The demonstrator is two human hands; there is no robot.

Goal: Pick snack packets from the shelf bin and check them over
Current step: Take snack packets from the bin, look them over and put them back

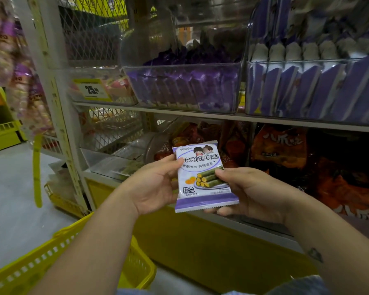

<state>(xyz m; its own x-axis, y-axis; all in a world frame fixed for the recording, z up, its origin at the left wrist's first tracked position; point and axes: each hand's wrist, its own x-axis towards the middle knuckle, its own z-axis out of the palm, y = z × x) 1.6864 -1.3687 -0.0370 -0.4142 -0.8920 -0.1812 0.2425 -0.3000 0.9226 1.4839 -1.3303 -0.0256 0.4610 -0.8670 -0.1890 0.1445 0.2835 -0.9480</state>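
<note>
Forearms reach forward from the bottom edge, the left one passing over the rim of a yellow basket (30, 267) at lower left, the right one bearing a small dark mark near the elbow. Both hands grasp one snack packet (200, 177), held upright and slightly tilted in front of the lower shelf, its printed face toward the camera. The left hand (156, 184) pinches the packet's upper left edge, thumb on the front and fingers out of sight behind. The right hand (251, 192) holds the right side, thumb pressed on the front beside a picture of green rolls with yellow centres, fingers curled under the purple bottom seam.

On the upper shelf (200, 117) stand clear bins: a middle bin (183, 88) filled with dark purple packets, and a right bin (307, 88) with rows of white-and-purple packets set on edge. A yellow price tag (92, 90) reading 25 fronts another clear bin to the left. Orange packets (285, 150) crowd the lower shelf behind the hands. Blurred bags (19, 81) in pale and purple wrapping hang at far left beside the white shelf post. A yellow base panel (200, 241) runs beneath the shelving.
</note>
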